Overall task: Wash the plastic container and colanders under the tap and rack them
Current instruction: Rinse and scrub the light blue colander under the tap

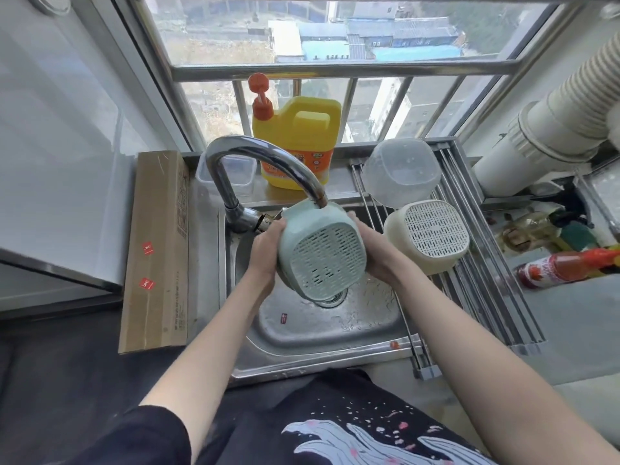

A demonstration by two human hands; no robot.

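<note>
Head view: at the bottom of the frame a dark printed shirt is being shown, with two bare forearms being stretched up from it toward the middle. At the centre, a green colander is being held over the steel sink, tilted so that its perforated base is being turned toward the camera. It is being gripped on its left side by the left hand, whose fingers are being curled round the rim, and on its right side by the right hand, whose fingers are being wrapped round the edge. Its upper rim is being touched by the spout of the curved tap; whether water is running cannot be told.

Just right of the hands, a cream colander is being kept upside down on the rack, which is being laid across the sink's right edge. Just above it, a clear container is being rested upside down on the same rack, touching or nearly touching the cream colander.

At the left, a long cardboard box is being laid beside the sink. Behind the tap, a small clear tub and a yellow jug with an orange pump are being kept on the sill. At the right edge, a red bottle is being laid on its side.
</note>
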